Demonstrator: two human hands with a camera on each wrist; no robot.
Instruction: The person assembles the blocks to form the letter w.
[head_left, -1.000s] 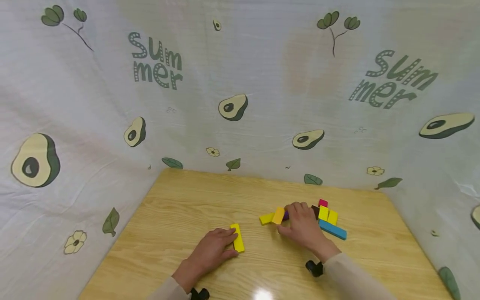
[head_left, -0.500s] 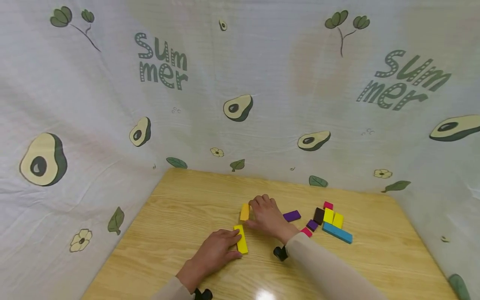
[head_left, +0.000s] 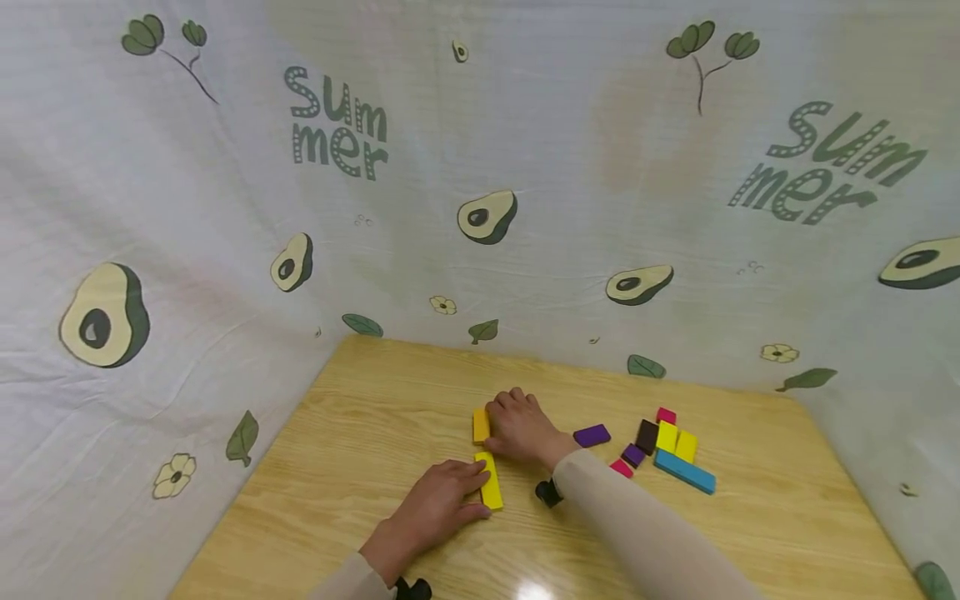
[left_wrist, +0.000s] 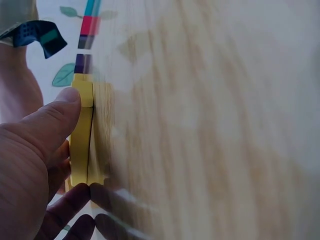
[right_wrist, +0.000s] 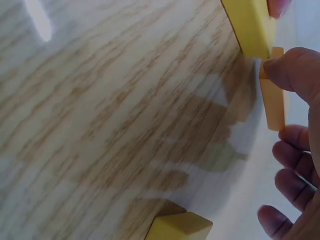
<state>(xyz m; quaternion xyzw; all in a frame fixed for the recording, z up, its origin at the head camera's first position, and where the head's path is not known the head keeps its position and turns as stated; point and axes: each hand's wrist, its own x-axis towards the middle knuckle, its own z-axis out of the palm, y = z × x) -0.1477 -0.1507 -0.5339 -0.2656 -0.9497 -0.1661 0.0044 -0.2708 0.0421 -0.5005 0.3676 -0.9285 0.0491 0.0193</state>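
My left hand (head_left: 435, 504) holds a long yellow block (head_left: 491, 492) flat on the table, fingers near its far end and thumb at its near end. Just beyond it, my right hand (head_left: 521, 427) pinches an orange block (head_left: 480, 427) between thumb and fingers. In the right wrist view, the orange block (right_wrist: 273, 100) comes right up to the end of the yellow block (right_wrist: 250, 25), with the thumb over that end. Another yellow block (right_wrist: 180, 227) shows at the bottom there; in the head view it is hidden.
On the wooden table (head_left: 375, 417), a purple block (head_left: 592, 435) lies right of my right hand. Farther right are a small purple block (head_left: 633, 455), pink blocks (head_left: 666, 415), a dark brown block (head_left: 647, 436), two yellow blocks (head_left: 686, 447) and a long blue block (head_left: 684, 472). A printed cloth (head_left: 420, 275) surrounds the table.
My right hand has carried the orange block left from beside the other blocks to the far end of the long yellow block. The left hand has kept its hold.
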